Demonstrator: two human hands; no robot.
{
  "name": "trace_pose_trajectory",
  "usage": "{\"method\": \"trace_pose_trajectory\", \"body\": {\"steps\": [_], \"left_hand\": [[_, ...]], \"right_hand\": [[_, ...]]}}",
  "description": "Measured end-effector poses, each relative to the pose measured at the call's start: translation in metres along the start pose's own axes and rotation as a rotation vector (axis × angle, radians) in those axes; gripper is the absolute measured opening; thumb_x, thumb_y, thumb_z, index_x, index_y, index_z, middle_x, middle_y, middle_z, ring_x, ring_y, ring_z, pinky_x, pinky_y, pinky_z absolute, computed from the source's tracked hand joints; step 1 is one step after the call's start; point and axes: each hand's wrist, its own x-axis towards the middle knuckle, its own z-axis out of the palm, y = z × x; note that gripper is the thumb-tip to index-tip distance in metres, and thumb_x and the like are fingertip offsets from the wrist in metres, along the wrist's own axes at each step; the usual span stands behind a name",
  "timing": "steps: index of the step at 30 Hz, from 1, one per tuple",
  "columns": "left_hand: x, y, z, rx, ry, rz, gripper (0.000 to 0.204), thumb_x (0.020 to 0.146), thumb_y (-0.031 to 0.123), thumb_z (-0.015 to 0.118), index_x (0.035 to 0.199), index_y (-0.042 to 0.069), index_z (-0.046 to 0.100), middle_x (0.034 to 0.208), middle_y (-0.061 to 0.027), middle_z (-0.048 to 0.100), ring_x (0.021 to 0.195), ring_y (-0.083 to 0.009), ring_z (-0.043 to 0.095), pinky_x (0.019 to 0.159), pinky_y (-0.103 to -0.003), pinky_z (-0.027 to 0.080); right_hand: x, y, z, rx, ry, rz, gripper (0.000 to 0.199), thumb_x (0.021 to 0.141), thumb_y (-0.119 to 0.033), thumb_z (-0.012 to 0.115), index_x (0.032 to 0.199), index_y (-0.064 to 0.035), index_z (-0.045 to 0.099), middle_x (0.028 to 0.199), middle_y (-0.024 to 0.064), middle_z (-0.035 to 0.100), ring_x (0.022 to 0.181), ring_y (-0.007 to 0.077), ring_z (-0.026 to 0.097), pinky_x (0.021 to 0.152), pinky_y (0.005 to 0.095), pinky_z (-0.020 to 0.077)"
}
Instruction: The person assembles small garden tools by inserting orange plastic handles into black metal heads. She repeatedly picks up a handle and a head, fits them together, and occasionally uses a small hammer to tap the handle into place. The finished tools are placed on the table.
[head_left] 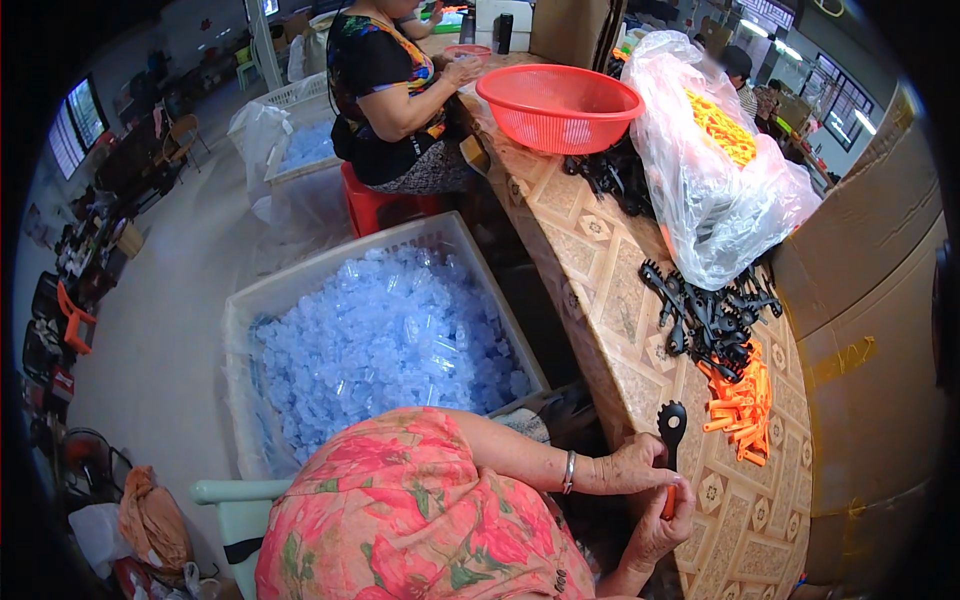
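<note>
At the near edge of the table, my left hand point(637, 466) is closed on a small black pasta server point(672, 424), its toothed head with a hole standing up from the fingers. My right hand point(657, 532) sits just below, pinching a short orange handle point(670, 502) close under the black piece. Whether the two parts are joined cannot be made out behind the fingers. Beyond my hands lies a heap of orange handles point(742, 408). A pile of black pasta servers point(708, 318) touches its far end.
A plastic bag point(690, 190) of orange-yellow pieces and a red basket point(560, 100) stand farther along the patterned table point(620, 290). Cardboard point(860, 340) borders the right side. To my left is a white crate point(245, 370) of clear bluish pieces. Another person point(400, 100) sits beyond.
</note>
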Motion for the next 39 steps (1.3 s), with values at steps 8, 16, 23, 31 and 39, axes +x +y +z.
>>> {"method": "trace_pose_trajectory", "body": {"steps": [8,16,23,31,39], "left_hand": [[-0.003,0.006,-0.007,-0.032,0.022,0.013,0.037,0.076,0.031,0.072,0.069,-0.004,0.060,0.062,-0.0103,0.058,0.060,-0.0145,0.056,0.054,-0.030,0.045],[-0.012,0.018,-0.021,-0.117,0.010,0.040,0.035,0.077,0.028,0.072,0.069,-0.003,0.058,0.061,-0.0086,0.057,0.059,-0.0131,0.054,0.054,-0.030,0.045],[-0.016,0.013,-0.024,-0.079,0.022,0.075,0.034,0.076,0.027,0.073,0.069,-0.002,0.056,0.060,-0.0093,0.054,0.058,-0.0137,0.052,0.053,-0.030,0.043],[-0.017,0.011,-0.021,-0.036,0.003,0.078,0.034,0.076,0.026,0.072,0.068,-0.002,0.055,0.060,-0.0102,0.054,0.058,-0.0154,0.052,0.053,-0.031,0.043],[-0.014,0.005,-0.009,0.018,-0.024,0.124,0.031,0.076,0.025,0.072,0.072,-0.003,0.059,0.064,-0.0112,0.055,0.060,-0.0180,0.054,0.055,-0.031,0.043]], "right_hand": [[0.001,-0.014,0.004,-0.041,0.003,-0.049,0.020,0.088,-0.011,0.064,0.104,0.0011,0.060,0.088,0.0076,0.063,0.078,0.0153,0.058,0.071,0.0276,0.0484],[-0.002,-0.021,0.009,-0.056,-0.005,-0.089,0.016,0.085,-0.004,0.065,0.100,0.0013,0.060,0.085,0.0110,0.063,0.076,0.0207,0.061,0.068,0.0305,0.0492],[-0.005,-0.024,0.016,-0.077,0.036,-0.143,0.016,0.081,-0.002,0.066,0.096,0.0004,0.061,0.078,0.0134,0.062,0.069,0.0250,0.061,0.064,0.0332,0.0493],[-0.012,-0.016,0.016,-0.027,0.039,-0.062,0.015,0.081,-0.003,0.067,0.094,0.0004,0.060,0.077,0.0136,0.063,0.067,0.0256,0.061,0.063,0.0335,0.0490],[-0.013,-0.006,0.009,-0.079,0.052,-0.042,0.023,0.081,-0.003,0.066,0.104,0.0005,0.061,0.083,0.0154,0.064,0.072,0.0271,0.063,0.066,0.0344,0.0500]]}}
